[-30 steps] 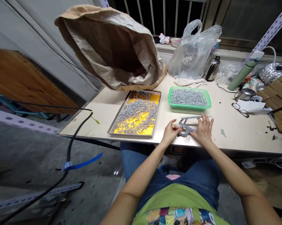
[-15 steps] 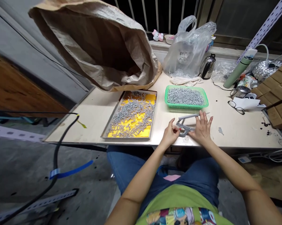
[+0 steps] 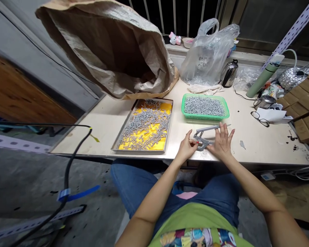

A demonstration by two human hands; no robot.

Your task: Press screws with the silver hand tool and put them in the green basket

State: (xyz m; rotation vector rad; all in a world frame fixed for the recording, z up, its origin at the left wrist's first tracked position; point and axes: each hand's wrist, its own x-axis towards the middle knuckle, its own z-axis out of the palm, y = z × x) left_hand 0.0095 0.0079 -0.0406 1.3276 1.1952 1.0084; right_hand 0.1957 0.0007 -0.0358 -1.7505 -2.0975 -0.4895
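Observation:
A grey plier-like hand tool [image 3: 202, 145] with a coil spring between its two arms and a small red part lies at the table's front edge. My left hand [image 3: 187, 147] is closed in a pinch at its left end, by the red part; the fingertips hide what exactly they hold. Across the tool's right side, my right hand [image 3: 222, 142] steadies it, thumb at the lower arm and fingers over the upper one. The upper arm's thin tip sticks out past those fingers. Just behind stands a green plastic basket [image 3: 205, 117] full of small metal screws.
Left of my hands, a shallow tray [image 3: 165, 145] holds many loose screws on yellow lining. A large open paper sack [image 3: 105, 51] looms behind it. Farther back are a plastic bag [image 3: 202, 61], a metal jug [image 3: 229, 73] and glasses [image 3: 260, 118]. Cardboard boxes [image 3: 305, 103] stand right.
The view has shifted slightly, and my left leg has moved a little outward. Both hands stay on the tool in nearly the same pose.

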